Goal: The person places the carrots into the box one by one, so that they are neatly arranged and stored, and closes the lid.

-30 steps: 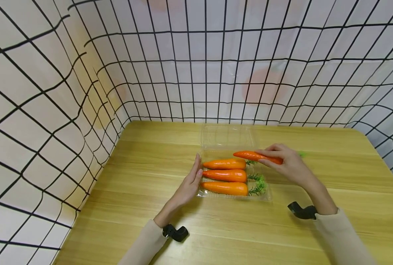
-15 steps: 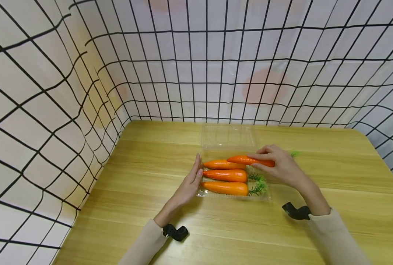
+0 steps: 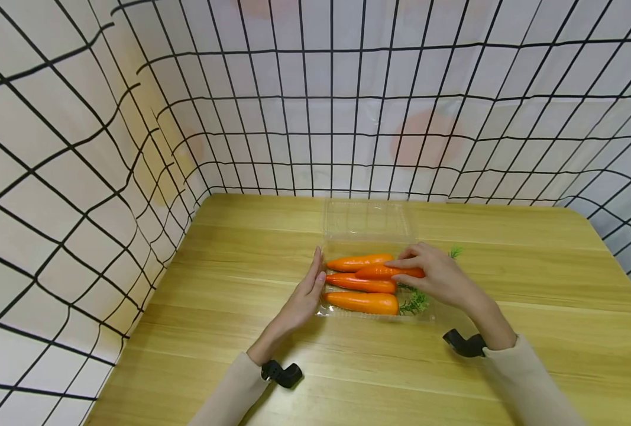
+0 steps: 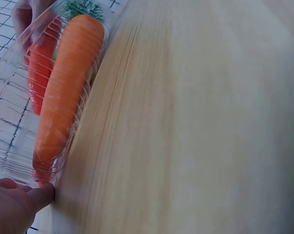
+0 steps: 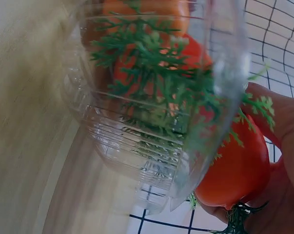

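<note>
A clear plastic box (image 3: 426,316) lies on the table with three artificial carrots in it: a far one (image 3: 353,263), a redder middle one (image 3: 355,283) and a near one (image 3: 363,302). Their green tops (image 3: 417,303) point right. My left hand (image 3: 300,300) rests against the box's left end, fingers straight. Between thumb and fingers, my right hand (image 3: 440,277) pinches a red-orange carrot (image 3: 372,271) above the box, over the gap between the far and middle carrots, tip pointing left. In the right wrist view this carrot's thick end (image 5: 237,168) shows beside the box wall.
The box's clear lid (image 3: 368,218) is folded back flat on the far side. Wood-grain table (image 3: 240,236) surrounds the box. A black-gridded white cloth (image 3: 304,118) stands behind the table and along its sides. Each wrist wears a black mount (image 3: 282,374).
My right hand has brought the held carrot left and toward me, from beyond the far carrot to above the gap beside the middle one. My left hand has stayed at the box's end.
</note>
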`<act>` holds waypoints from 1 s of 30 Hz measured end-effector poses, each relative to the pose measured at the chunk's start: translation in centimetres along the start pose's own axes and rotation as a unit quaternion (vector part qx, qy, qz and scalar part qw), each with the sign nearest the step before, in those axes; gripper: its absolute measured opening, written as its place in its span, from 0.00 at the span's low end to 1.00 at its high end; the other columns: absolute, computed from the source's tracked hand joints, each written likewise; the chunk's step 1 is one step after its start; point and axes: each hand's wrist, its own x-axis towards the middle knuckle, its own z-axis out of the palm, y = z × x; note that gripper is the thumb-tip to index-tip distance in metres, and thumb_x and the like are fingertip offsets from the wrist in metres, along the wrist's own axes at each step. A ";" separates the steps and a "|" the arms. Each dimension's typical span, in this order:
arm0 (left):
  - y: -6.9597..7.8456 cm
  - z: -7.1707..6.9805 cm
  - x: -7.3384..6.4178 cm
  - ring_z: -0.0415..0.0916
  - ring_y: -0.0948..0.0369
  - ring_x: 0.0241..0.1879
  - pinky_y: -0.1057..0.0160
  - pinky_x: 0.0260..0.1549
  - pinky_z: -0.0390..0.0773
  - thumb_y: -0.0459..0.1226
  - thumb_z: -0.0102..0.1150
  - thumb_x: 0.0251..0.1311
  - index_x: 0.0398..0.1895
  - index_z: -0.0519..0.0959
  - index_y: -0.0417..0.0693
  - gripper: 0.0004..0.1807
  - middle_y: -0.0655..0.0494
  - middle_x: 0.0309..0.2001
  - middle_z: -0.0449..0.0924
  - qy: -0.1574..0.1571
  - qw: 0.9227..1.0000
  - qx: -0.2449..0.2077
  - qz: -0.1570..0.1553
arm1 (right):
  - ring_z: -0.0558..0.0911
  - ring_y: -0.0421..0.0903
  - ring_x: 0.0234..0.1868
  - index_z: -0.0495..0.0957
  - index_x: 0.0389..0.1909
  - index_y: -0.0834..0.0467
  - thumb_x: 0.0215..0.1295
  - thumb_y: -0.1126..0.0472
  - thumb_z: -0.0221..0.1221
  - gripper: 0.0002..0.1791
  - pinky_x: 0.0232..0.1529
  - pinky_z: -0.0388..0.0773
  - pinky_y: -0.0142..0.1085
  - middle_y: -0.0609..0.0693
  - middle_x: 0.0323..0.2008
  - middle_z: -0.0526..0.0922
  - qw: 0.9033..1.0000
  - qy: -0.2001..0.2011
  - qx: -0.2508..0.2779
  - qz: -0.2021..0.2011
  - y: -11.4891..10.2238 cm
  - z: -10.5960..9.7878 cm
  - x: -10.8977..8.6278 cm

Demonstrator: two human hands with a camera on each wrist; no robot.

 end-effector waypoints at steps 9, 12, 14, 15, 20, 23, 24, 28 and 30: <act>0.0 0.0 0.0 0.37 0.50 0.84 0.46 0.82 0.42 0.38 0.29 0.86 0.85 0.29 0.51 0.34 0.47 0.85 0.33 -0.004 1.000 -0.003 0.002 | 0.77 0.45 0.40 0.89 0.54 0.54 0.66 0.58 0.70 0.16 0.38 0.75 0.38 0.50 0.42 0.84 0.999 0.014 -0.041 -0.014 -0.4 0.6 0.7; 0.0 0.0 0.1 0.36 0.51 0.84 0.48 0.82 0.42 0.39 0.28 0.86 0.85 0.29 0.51 0.34 0.49 0.85 0.32 -0.008 1.000 -0.002 -0.002 | 0.78 0.47 0.41 0.89 0.54 0.54 0.65 0.59 0.70 0.16 0.39 0.76 0.41 0.52 0.43 0.84 0.998 0.017 -0.049 -0.020 -0.4 0.8 0.9; 0.0 0.0 0.1 0.36 0.53 0.84 0.49 0.83 0.41 0.39 0.28 0.86 0.85 0.29 0.52 0.34 0.50 0.85 0.32 -0.009 1.000 -0.001 -0.005 | 0.79 0.48 0.42 0.88 0.54 0.54 0.66 0.58 0.70 0.16 0.40 0.77 0.42 0.53 0.44 0.84 0.998 0.016 -0.054 -0.022 -0.5 1.0 1.1; 0.0 0.0 0.1 0.36 0.53 0.84 0.49 0.83 0.42 0.39 0.28 0.86 0.85 0.28 0.52 0.34 0.50 0.85 0.32 -0.010 1.000 0.000 -0.005 | 0.79 0.49 0.43 0.88 0.54 0.54 0.66 0.58 0.70 0.16 0.41 0.77 0.42 0.53 0.44 0.84 0.998 0.014 -0.055 -0.023 -0.5 1.1 1.2; 0.0 -0.1 0.1 0.36 0.50 0.84 0.47 0.82 0.42 0.38 0.28 0.86 0.85 0.29 0.50 0.34 0.47 0.85 0.32 -0.005 1.000 -0.003 0.002 | 0.78 0.50 0.44 0.88 0.54 0.54 0.65 0.58 0.70 0.17 0.42 0.77 0.43 0.53 0.44 0.84 0.998 0.013 -0.057 -0.030 -0.7 1.8 1.8; 0.0 0.0 0.1 0.37 0.51 0.84 0.48 0.82 0.43 0.38 0.28 0.86 0.85 0.29 0.51 0.34 0.48 0.85 0.33 -0.004 1.000 -0.002 -0.001 | 0.78 0.50 0.44 0.89 0.54 0.54 0.65 0.58 0.70 0.17 0.43 0.76 0.43 0.53 0.44 0.84 0.997 0.013 -0.061 -0.041 -0.9 2.3 2.2; 0.0 0.0 0.1 0.37 0.51 0.84 0.48 0.82 0.43 0.39 0.28 0.86 0.85 0.29 0.51 0.34 0.48 0.85 0.33 -0.004 1.000 -0.001 -0.001 | 0.78 0.50 0.44 0.89 0.54 0.53 0.65 0.58 0.70 0.17 0.43 0.76 0.43 0.53 0.43 0.84 0.997 0.012 -0.061 -0.043 -1.0 2.5 2.3; -0.1 0.0 0.1 0.38 0.49 0.84 0.46 0.82 0.44 0.39 0.29 0.86 0.85 0.30 0.50 0.34 0.47 0.85 0.33 -0.003 1.000 0.001 0.002 | 0.78 0.51 0.46 0.88 0.54 0.53 0.66 0.57 0.69 0.16 0.46 0.77 0.46 0.54 0.44 0.83 0.997 0.006 -0.059 -0.047 -1.3 3.1 2.7; -0.2 0.0 0.1 0.38 0.49 0.84 0.46 0.82 0.44 0.39 0.29 0.86 0.85 0.30 0.49 0.34 0.46 0.85 0.34 -0.002 1.000 0.002 0.002 | 0.78 0.52 0.48 0.88 0.55 0.53 0.67 0.57 0.69 0.16 0.48 0.77 0.48 0.55 0.46 0.83 0.997 0.004 -0.059 -0.046 -1.4 3.4 2.9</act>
